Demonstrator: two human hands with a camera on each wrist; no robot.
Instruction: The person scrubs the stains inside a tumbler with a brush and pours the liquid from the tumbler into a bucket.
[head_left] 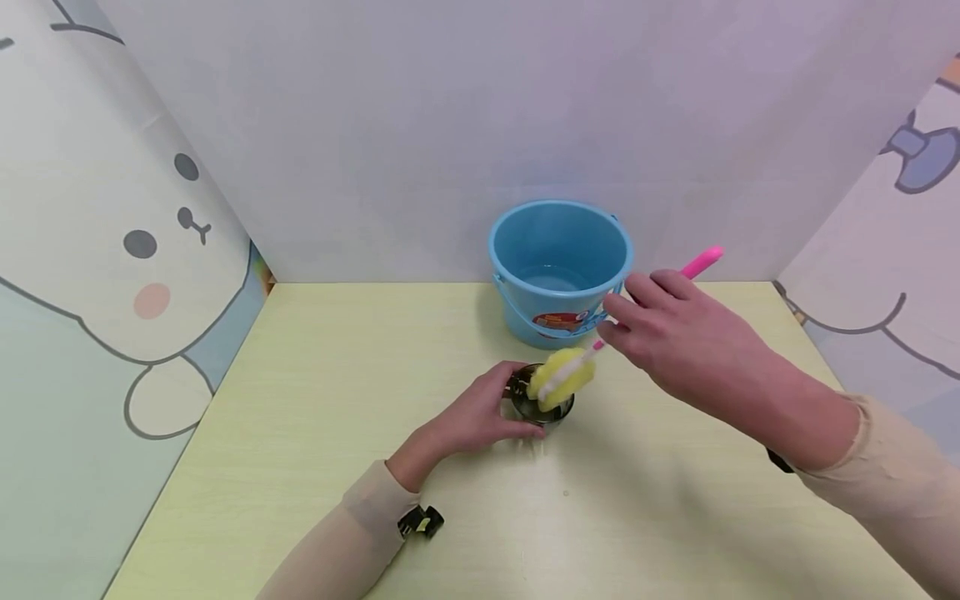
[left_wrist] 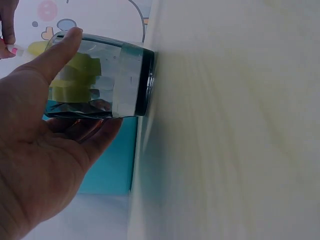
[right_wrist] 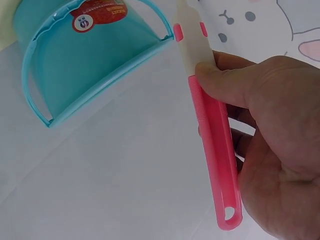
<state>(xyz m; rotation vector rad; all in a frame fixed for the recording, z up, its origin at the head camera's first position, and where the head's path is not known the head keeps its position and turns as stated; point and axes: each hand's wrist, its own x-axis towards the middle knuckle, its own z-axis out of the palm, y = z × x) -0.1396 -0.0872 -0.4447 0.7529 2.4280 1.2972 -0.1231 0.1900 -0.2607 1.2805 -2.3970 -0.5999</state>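
A dark-tinted clear glass [left_wrist: 125, 80] stands upright on the table, and my left hand [head_left: 483, 412] grips it round its side with thumb and fingers. Above it my right hand [head_left: 667, 333] holds a sponge brush by its pink handle [right_wrist: 217, 150], thumb pressed near the white neck. The brush's yellow sponge head [head_left: 567, 375] is at the glass's mouth in the head view. Through the glass wall in the left wrist view, yellow sponge [left_wrist: 75, 77] shows inside. Part of the right hand [left_wrist: 7, 25] appears at that view's upper left corner.
Just behind the glass stands a blue bucket [head_left: 517, 312] with a red label and a handle hanging at its front; a little water seems to lie in its bottom. The pale wooden table [head_left: 337, 358] meets a plain light wall [head_left: 375, 150] at the back, with cartoon-printed panels on both sides.
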